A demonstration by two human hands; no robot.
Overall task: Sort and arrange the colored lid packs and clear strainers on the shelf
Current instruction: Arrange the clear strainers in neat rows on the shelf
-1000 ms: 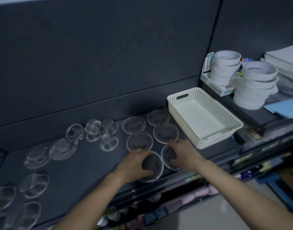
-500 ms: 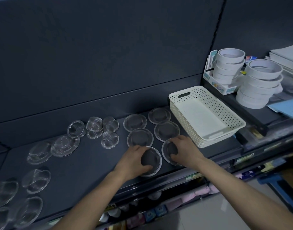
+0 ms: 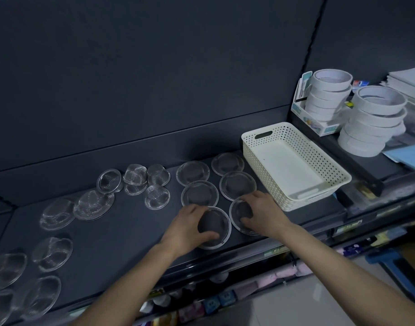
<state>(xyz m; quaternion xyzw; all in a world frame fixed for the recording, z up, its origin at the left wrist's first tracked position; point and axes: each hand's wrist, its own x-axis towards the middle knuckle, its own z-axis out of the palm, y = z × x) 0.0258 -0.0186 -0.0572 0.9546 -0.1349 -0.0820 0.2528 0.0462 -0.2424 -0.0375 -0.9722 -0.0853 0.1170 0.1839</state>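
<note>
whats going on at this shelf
A person is lining up round clear-rimmed mesh strainers on the dark shelf. The left hand grips the front left strainer; the right hand grips the front right strainer. Four more sit in two rows behind them, beside a white perforated plastic basket. Others lie scattered to the left.

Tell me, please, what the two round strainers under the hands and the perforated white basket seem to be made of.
The round dark-domed strainer under the left hand and its twin under the right hand: probably metal mesh, matte grey dome, shiny rim of metal or clear plastic. The perforated white rectangular basket: likely moulded plastic, satin, even holes.
</note>
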